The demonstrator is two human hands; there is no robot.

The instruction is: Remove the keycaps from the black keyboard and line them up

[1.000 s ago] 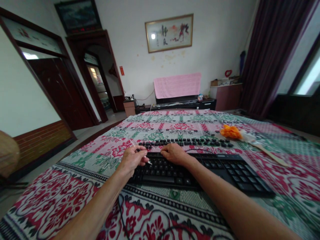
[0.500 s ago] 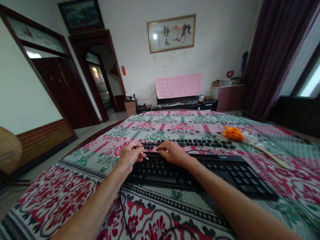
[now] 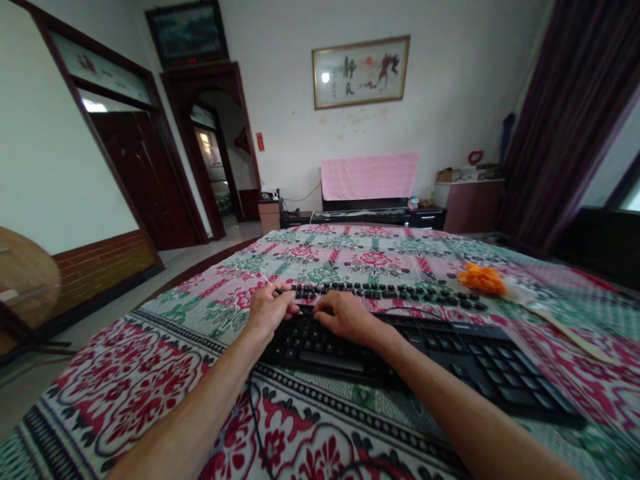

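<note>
A black keyboard (image 3: 450, 360) lies on a red, green and white flowered cloth (image 3: 150, 380). My left hand (image 3: 267, 312) is closed on a thin pen-like tool (image 3: 267, 281), its tip pointing at the keyboard's upper left keys. My right hand (image 3: 343, 317) rests palm down on the upper key rows, fingers curled over the keys. Several loose black keycaps (image 3: 385, 292) lie in rows on the cloth just beyond the keyboard.
An orange cloth (image 3: 481, 279) and a pale flat stick (image 3: 565, 330) lie at the right. The keyboard's cable (image 3: 255, 417) runs toward me. Beyond the cloth stand a low cabinet with a pink towel (image 3: 369, 177), dark doors at left and curtains at right.
The view has shifted to the left and a little down. Both hands have edged toward the keyboard's far edge, and the left hand has turned the tool closer to the keys.
</note>
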